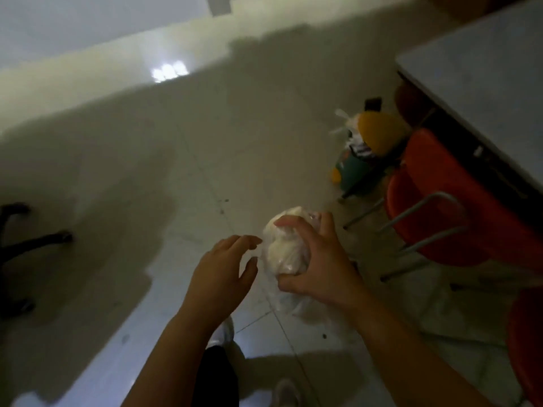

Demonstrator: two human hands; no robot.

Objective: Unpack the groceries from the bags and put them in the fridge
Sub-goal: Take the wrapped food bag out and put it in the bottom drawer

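My right hand (320,259) grips a clear plastic bag (283,251) with a pale, roundish white food item inside; loose plastic hangs below the hand. My left hand (223,271) hovers just left of the bag with fingers spread, fingertips close to the plastic but holding nothing. Both hands are held above the pale tiled floor (205,160). On the floor at the right, more grocery bags (357,148) stand beside the chairs, with yellow and green packages showing. No fridge is in view.
Red chairs with metal legs (435,201) stand under a white table (482,83) at the right. A black office chair base (20,245) sits at the left edge. My feet in pale shoes (223,333) are below the hands.
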